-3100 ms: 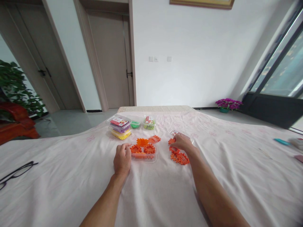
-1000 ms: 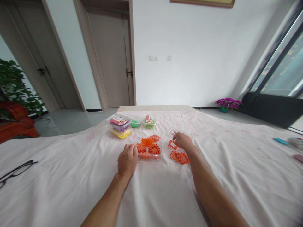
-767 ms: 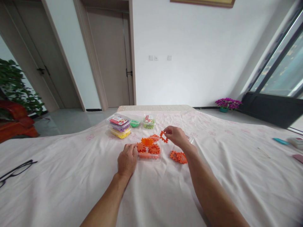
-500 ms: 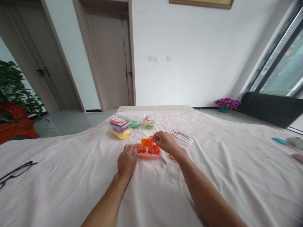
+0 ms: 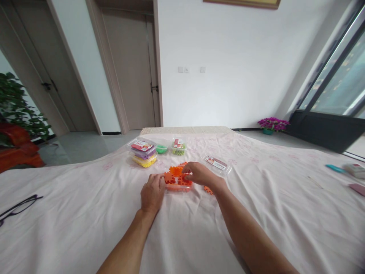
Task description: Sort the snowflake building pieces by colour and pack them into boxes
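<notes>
A clear plastic box (image 5: 176,187) heaped with orange interlocking pieces (image 5: 174,171) sits mid-table on the pale cloth. My left hand (image 5: 152,192) rests curled against the box's left side, its fingers touching the rim. Over the box's right part, my right hand (image 5: 200,174) has its fingertips pinched down among the orange pieces; what they grip is hidden. A few orange pieces (image 5: 208,189) lie on the cloth just right of my right wrist. The box's clear lid (image 5: 218,163) with a red label lies behind my right hand.
Behind the box stand a lidded box of purple and yellow pieces (image 5: 143,152), a small green box (image 5: 162,149) and a green labelled box (image 5: 178,147). Black glasses (image 5: 17,207) lie at the left edge. Small items (image 5: 346,170) sit at the far right.
My right hand picked an orange piece off the cloth pile, carried it left and lowered it onto the box. The left hand stayed at the box's left side.
</notes>
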`<state>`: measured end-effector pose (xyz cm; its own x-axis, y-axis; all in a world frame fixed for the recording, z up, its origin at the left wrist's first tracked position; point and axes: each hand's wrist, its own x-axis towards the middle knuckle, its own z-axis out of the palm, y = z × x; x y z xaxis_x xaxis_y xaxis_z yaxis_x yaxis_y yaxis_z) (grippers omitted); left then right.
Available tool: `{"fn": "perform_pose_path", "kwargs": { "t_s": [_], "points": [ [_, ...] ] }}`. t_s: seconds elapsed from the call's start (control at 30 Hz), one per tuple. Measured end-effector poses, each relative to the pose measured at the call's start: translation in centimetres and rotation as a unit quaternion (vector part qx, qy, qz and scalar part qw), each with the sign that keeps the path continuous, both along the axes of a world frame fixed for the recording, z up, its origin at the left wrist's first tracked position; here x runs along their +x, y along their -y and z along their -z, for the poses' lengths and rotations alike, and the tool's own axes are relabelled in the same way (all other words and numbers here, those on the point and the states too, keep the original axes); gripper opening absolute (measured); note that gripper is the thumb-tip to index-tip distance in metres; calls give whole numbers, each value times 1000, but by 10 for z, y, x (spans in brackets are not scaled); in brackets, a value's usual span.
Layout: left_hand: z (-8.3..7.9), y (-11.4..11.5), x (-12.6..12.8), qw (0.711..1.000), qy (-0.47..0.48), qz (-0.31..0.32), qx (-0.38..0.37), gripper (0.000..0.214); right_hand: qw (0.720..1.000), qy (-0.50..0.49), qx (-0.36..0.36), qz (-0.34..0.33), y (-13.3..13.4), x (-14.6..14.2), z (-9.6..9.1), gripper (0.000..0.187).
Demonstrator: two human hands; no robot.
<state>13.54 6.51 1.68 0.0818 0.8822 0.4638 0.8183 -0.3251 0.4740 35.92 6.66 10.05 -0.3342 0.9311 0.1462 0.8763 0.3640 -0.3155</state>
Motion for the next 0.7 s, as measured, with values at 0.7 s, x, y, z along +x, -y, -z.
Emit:
{"fn": "perform_pose_path", "kwargs": {
  "t_s": [0.7],
  "points": [
    [-3, -4, -11, 995, 27, -89, -28, 35, 909, 43, -346, 230, 0, 93, 10, 54]
  ]
}}
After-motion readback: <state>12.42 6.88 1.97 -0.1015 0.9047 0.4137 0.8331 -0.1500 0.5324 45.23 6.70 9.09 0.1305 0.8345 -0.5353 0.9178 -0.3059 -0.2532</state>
